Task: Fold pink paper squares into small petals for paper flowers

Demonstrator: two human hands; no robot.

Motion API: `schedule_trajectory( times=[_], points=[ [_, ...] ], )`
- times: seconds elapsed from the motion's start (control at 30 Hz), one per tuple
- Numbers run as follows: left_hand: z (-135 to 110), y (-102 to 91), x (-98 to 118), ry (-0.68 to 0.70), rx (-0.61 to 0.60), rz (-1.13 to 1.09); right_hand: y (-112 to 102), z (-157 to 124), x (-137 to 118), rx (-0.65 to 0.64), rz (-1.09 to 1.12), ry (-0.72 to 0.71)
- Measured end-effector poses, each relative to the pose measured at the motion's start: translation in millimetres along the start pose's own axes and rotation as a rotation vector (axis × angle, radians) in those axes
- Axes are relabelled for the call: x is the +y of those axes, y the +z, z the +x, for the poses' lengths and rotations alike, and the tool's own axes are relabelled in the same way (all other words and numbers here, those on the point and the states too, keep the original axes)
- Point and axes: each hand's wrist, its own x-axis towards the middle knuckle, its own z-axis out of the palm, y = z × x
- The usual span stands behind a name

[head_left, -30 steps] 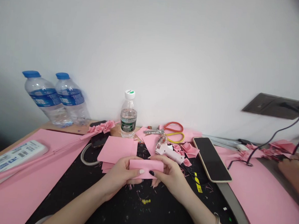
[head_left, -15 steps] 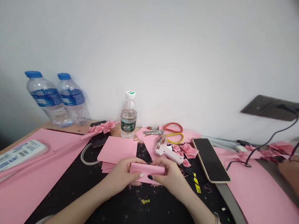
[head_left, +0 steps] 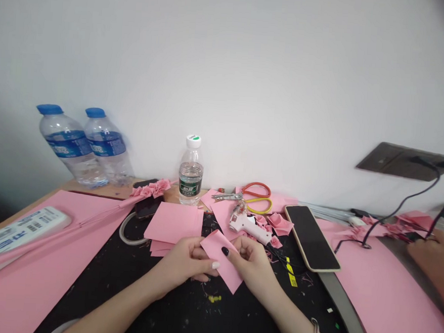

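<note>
Both my hands hold one small pink paper piece (head_left: pixel 223 264) over the black mat (head_left: pixel 181 311). My left hand (head_left: pixel 187 261) pinches its left edge, thumb on top. My right hand (head_left: pixel 251 262) grips it from the right, dark-nailed thumb pressed on the sheet. The paper lies tilted, one corner pointing down towards me. A stack of pink paper squares (head_left: pixel 174 223) lies just beyond my left hand. A white glue gun (head_left: pixel 248 226) rests just beyond my right hand.
Two large water bottles (head_left: pixel 82 146) and a small bottle (head_left: pixel 191 171) stand by the wall. Scissors (head_left: pixel 254 195), a phone (head_left: pixel 311 237), folded pink flowers (head_left: pixel 279 223) and big pink sheets (head_left: pixel 40 270) lie around. Another person's hand (head_left: pixel 438 263) rests at the far right near cables.
The pink piece was held level as a folded strip; now it is turned diagonal and shows a wider, flatter face. Both hands kept their hold and shifted slightly.
</note>
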Motion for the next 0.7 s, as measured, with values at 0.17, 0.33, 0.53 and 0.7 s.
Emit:
schedule_trajectory(
  times=[0.17, 0.33, 0.53, 0.7],
  points=[
    [-1, 4.5, -2, -0.042, -0.043, 0.085, 6, -3, 2, 0.045, 0.049, -0.008],
    [0, 4.4, -3, -0.04, -0.009, 0.095, 2, 0, 2, 0.007, 0.029, -0.004],
    [-2, -0.2, 1, -0.015, -0.069, 0.089, -7, 4, 0, -0.087, -0.054, -0.025],
    [-1, -2.8, 2, -0.02, -0.033, 0.081, -12, 6, 0, -0.108, -0.061, -0.049]
  ],
)
